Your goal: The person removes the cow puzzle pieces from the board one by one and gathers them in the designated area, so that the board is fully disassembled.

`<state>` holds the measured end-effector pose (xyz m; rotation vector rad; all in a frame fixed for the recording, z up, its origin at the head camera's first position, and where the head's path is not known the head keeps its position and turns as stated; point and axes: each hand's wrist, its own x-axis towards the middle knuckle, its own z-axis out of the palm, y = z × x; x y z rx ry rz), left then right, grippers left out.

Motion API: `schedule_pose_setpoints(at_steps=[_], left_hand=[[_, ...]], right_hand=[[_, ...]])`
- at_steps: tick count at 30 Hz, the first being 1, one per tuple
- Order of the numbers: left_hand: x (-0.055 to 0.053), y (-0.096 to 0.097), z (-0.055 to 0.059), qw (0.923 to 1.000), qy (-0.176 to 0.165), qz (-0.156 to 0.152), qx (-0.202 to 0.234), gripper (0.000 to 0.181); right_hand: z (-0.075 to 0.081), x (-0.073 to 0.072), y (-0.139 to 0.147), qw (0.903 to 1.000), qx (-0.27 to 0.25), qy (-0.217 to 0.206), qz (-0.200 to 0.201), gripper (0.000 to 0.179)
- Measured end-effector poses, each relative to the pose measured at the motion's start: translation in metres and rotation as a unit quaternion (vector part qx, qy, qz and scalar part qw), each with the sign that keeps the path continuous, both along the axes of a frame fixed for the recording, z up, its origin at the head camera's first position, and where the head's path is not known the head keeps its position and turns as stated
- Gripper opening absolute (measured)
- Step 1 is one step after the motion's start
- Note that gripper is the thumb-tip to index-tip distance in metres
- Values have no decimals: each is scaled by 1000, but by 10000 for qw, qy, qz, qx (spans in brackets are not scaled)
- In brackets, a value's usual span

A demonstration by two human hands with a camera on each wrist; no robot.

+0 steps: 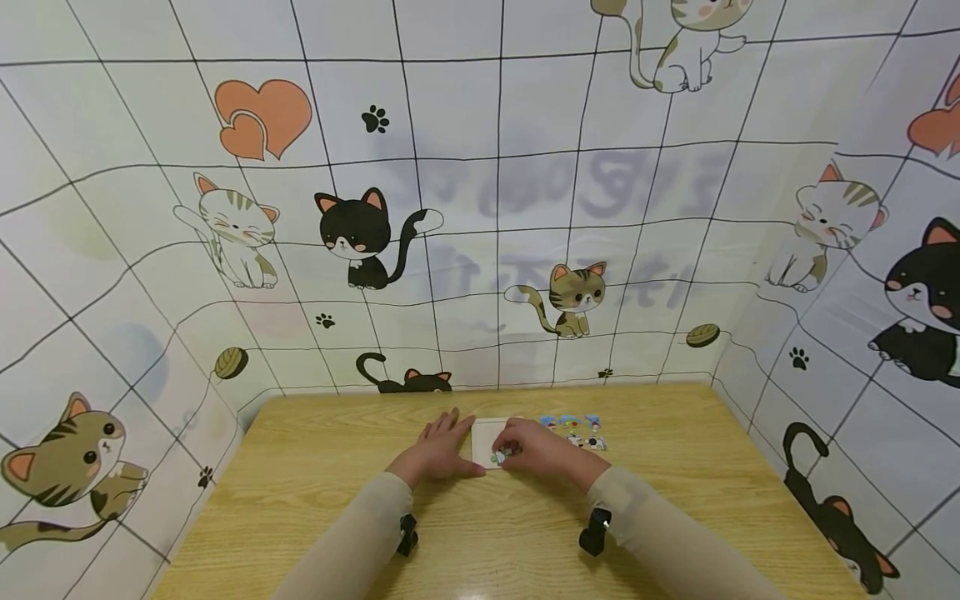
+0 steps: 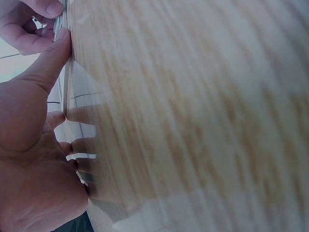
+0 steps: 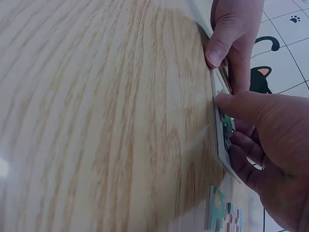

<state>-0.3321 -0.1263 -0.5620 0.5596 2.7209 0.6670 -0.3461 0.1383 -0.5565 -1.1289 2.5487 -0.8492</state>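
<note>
A pale, square puzzle tray (image 1: 483,433) lies flat on the table. Along its left side rests my left hand (image 1: 438,452), fingers spread and fairly straight, with the thumb at the tray's near edge. My right hand (image 1: 538,448) is over the tray's right part and pinches a small, colourful puzzle piece (image 1: 498,457) near the front edge. Green shows on that puzzle piece (image 3: 227,121) in the right wrist view, between thumb and fingers. The left wrist view has the left thumb (image 2: 50,60) against the tray's rim, and the right hand just beyond.
Several loose puzzle pieces (image 1: 570,422) lie in rows to the right of the tray, partly behind the right hand. The wooden table (image 1: 315,483) ends at the back against a cloth wall (image 1: 465,275) printed with cats; similar cloth stands at both sides.
</note>
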Motion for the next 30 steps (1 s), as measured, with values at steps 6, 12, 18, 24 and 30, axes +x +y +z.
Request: schedule_pose_setpoints(at_steps=[6, 12, 18, 24, 30], left_hand=[[1, 0, 0, 10000, 13, -5, 18, 107], [1, 0, 0, 10000, -16, 8, 43, 107], [1, 1, 0, 10000, -47, 61, -2, 108], [1, 1, 1, 10000, -12, 39, -60, 107], [3, 2, 3, 10000, 10, 40, -64, 107]], right_hand=[[-4, 0, 1, 9999, 143, 50, -18, 22], [-4, 6, 2, 9996, -40, 293, 7, 22], [-2, 14, 3, 9976, -73, 682, -82, 26], [2, 20, 11, 9969, -47, 760, -217, 29], [4, 26, 21, 9961, -338, 756, -292, 31]])
